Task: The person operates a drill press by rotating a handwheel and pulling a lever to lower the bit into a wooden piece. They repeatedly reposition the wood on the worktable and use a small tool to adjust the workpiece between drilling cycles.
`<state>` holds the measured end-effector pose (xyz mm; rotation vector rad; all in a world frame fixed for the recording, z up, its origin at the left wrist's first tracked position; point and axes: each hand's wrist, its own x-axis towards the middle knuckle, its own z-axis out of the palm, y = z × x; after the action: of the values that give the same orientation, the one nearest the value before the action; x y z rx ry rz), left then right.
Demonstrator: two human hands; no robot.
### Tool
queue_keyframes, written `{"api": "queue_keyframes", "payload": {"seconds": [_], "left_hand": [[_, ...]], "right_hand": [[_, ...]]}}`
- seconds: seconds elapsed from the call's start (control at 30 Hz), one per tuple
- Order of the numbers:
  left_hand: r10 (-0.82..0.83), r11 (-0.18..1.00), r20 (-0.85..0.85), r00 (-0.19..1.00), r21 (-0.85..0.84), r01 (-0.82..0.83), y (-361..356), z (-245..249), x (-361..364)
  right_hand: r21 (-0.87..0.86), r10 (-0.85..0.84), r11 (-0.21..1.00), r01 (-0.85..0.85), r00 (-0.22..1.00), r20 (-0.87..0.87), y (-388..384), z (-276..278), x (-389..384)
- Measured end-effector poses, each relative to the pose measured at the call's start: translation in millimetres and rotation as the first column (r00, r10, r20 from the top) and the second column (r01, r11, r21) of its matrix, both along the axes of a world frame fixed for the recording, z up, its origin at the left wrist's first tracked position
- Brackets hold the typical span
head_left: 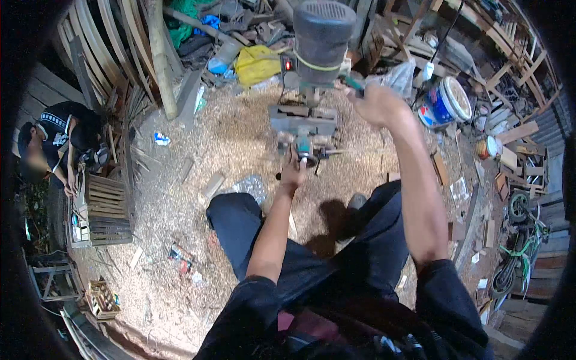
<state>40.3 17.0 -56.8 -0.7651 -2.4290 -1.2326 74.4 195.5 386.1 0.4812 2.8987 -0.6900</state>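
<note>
An upright drilling or mortising machine (324,45) with a dark motor housing stands in front of me. My right hand (381,107) is closed round its green feed lever (352,83), to the right of the machine head. Below the head is a grey metal work table (303,120) with a teal clamp part (304,143) at its front. My left hand (292,171) grips the small handwheel (308,160) at the front of the clamp. A thin wooden piece (333,151) appears to lie across the clamp. The tool tip is hard to make out.
Wood shavings (174,210) cover the ground. At the left a co-worker (66,138) bends over a slatted wooden crate (108,201). A paint bucket (445,102), a yellow sack (257,65) and a small green bike (521,246) stand around. Timber leans at the upper left.
</note>
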Motion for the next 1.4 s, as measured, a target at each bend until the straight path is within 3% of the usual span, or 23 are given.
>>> {"api": "queue_keyframes", "payload": {"seconds": [0.03, 0.07, 0.13, 0.2, 0.3, 0.4, 0.43, 0.47, 0.53, 0.73, 0.83, 0.93, 0.97, 1.0, 1.27, 1.3, 1.4], "left_hand": [[0.004, 0.995, 0.211, 0.977, 0.095, -0.024, 0.4, 27.2, 10.9], [0.009, 0.998, 0.24, 0.971, 0.063, -0.025, -1.7, 27.1, 13.4], [0.014, 1.0, 0.281, 0.96, 0.002, -0.016, -2.7, 26.5, 10.0], [-0.013, 0.998, 0.155, 0.988, 0.057, 0.005, -0.5, 26.5, -2.5], [0.025, 0.998, 0.033, 0.999, 0.055, -0.027, 1.0, 21.3, 1.9], [-0.024, 0.999, 0.538, 0.843, 0.039, 0.004, -1.6, 34.9, -1.2], [-0.023, 1.0, 0.572, 0.82, -0.001, 0.029, -4.4, 33.2, -5.8], [-0.009, 1.0, 0.541, 0.841, 0.0, 0.01, -3.8, 35.5, -3.6], [0.02, 1.0, 0.488, 0.873, -0.012, -0.016, -3.7, 47.3, 8.1], [0.021, 1.0, 0.485, 0.875, -0.015, -0.016, -1.5, 58.3, 16.0], [0.028, 1.0, 0.472, 0.881, -0.022, -0.02, 2.2, 58.6, 16.5], [-0.004, 1.0, 0.514, 0.858, 0.001, 0.004, -1.1, 57.3, 21.1], [0.0, 1.0, 0.529, 0.849, -0.011, 0.007, -4.8, 55.0, 25.0], [-0.006, 1.0, 0.53, 0.848, -0.012, 0.014, 1.6, 55.8, 13.2], [-0.044, 0.993, 0.465, 0.884, -0.073, 0.088, -8.0, 55.0, 11.9], [-0.026, 0.99, 0.444, 0.896, -0.112, 0.084, -8.7, 50.9, 11.0], [-0.086, 0.991, 0.47, 0.878, -0.05, 0.124, -12.3, 43.0, 7.9]], "right_hand": [[0.138, 0.068, 0.989, -0.052, 0.992, -0.11, 6.6, -18.5, 1.8], [0.284, 0.156, 0.955, -0.089, 0.963, -0.221, 8.6, -26.0, 2.0], [0.25, 0.024, 0.968, 0.039, 0.969, -0.244, -1.6, -38.4, 17.5], [0.247, -0.033, 0.963, 0.105, 0.959, -0.282, -8.5, -84.6, 32.8], [0.176, -0.072, 0.977, 0.117, 0.968, -0.241, -23.0, -100.7, 53.6], [-0.055, -0.172, 0.985, 0.164, 0.903, -0.393, -31.6, -208.6, 81.6], [-0.119, -0.214, 0.977, 0.179, 0.864, -0.455, -38.5, -240.6, 89.0], [-0.143, -0.23, 0.973, 0.184, 0.847, -0.479, -34.9, -286.5, 84.3], [-0.192, -0.297, 0.954, 0.231, 0.819, -0.492, -43.0, -305.1, 81.6], [-0.069, -0.248, 0.964, 0.257, 0.78, -0.575, -39.8, -370.5, 67.4], [-0.229, -0.379, 0.925, 0.304, 0.783, -0.493, -37.0, -418.7, 55.4], [-0.182, -0.3, 0.953, 0.241, 0.681, -0.668, -31.6, -451.8, 44.3], [-0.082, -0.252, 0.96, 0.269, 0.691, -0.677, -29.1, -464.1, 41.3], [-0.301, -0.466, 0.878, 0.372, 0.807, -0.362, -30.5, -461.2, 36.3], [-0.388, -0.423, 0.885, 0.257, 0.792, -0.44, -31.8, -440.5, 50.2], [-0.42, -0.437, 0.865, 0.275, 0.824, -0.362, -37.4, -393.1, 58.4], [-0.288, -0.335, 0.936, 0.204, 0.771, -0.541, -42.3, -332.1, 75.6]]}}
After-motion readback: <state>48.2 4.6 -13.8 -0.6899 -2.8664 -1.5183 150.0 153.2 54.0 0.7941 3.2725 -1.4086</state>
